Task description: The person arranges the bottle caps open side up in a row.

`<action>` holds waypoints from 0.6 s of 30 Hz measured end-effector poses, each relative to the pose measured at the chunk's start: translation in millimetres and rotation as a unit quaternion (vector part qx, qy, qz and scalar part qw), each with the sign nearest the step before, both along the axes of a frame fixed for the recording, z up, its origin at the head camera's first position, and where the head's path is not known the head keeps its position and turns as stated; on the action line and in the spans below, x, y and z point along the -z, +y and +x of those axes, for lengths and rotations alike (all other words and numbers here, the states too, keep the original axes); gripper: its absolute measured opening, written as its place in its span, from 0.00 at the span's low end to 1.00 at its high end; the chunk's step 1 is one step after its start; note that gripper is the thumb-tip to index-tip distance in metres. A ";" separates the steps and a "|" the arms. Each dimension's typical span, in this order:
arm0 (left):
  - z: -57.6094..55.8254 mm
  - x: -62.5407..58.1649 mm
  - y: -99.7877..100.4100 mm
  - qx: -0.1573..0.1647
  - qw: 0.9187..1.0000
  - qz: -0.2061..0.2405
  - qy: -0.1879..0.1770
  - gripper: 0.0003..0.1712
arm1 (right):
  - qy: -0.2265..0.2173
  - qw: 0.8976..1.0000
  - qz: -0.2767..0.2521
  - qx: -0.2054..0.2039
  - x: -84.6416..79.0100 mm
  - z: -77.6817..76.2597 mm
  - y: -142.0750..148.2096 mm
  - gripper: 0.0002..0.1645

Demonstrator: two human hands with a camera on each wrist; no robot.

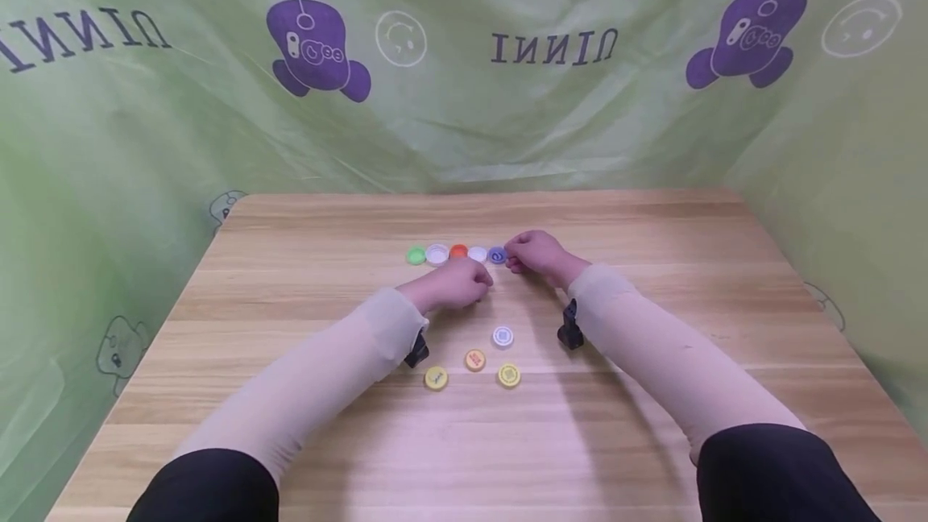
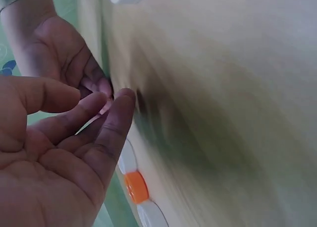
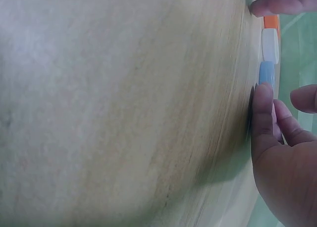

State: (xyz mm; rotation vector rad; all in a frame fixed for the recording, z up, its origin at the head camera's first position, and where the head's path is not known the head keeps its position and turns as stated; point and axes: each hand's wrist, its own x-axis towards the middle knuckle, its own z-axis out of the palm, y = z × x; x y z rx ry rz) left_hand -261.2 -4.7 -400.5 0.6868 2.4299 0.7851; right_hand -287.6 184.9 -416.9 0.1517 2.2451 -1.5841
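A row of bottle caps runs across the far part of the table: a green cap (image 1: pixel 416 255), a white cap (image 1: pixel 437 254), an orange cap (image 1: pixel 458 251), a second white cap (image 1: pixel 477 254) and a blue cap (image 1: pixel 496 255). At the row's right end, fingers of my right hand (image 1: pixel 542 256) touch the blue cap (image 3: pixel 266 72). Its thumb stands apart from the cap in the right wrist view. My left hand (image 1: pixel 453 282) hovers just in front of the row with fingers loosely bent, nothing visible between them, partly covering the orange cap (image 2: pixel 136 187).
Nearer on the wooden table (image 1: pixel 290 264) lie a white-rimmed cap (image 1: pixel 503 337), an orange cap with red print (image 1: pixel 474 359) and two yellow caps, one left (image 1: pixel 436 379) and one right (image 1: pixel 509 375). A green printed curtain (image 1: pixel 464 127) hangs behind and beside the table.
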 end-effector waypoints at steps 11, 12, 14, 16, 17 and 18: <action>0.0 0.3 -7.7 0.009 1.000 -0.021 0.014 0.22 | -0.009 1.000 -0.020 0.007 -0.2 -2.2 -1.7 0.22; 0.0 0.3 -7.6 0.005 1.000 -0.020 0.011 0.23 | -0.008 1.000 -0.021 0.007 -0.2 -2.2 -1.9 0.22; -0.2 0.3 -7.3 -0.003 1.000 -0.020 0.008 0.23 | -0.007 1.000 -0.020 0.006 0.2 -2.8 -1.7 0.22; -0.8 1.5 -7.4 -0.009 1.000 -0.023 0.013 0.24 | -0.010 1.000 -0.020 0.006 0.8 -3.3 -1.4 0.23; -1.1 2.1 -7.4 -0.010 0.999 -0.027 0.019 0.24 | -0.012 1.000 -0.020 0.005 1.2 -3.5 -1.1 0.23; -1.4 2.6 -7.6 -0.011 0.999 -0.029 0.023 0.24 | -0.014 1.000 -0.019 0.004 1.6 -3.8 -0.8 0.23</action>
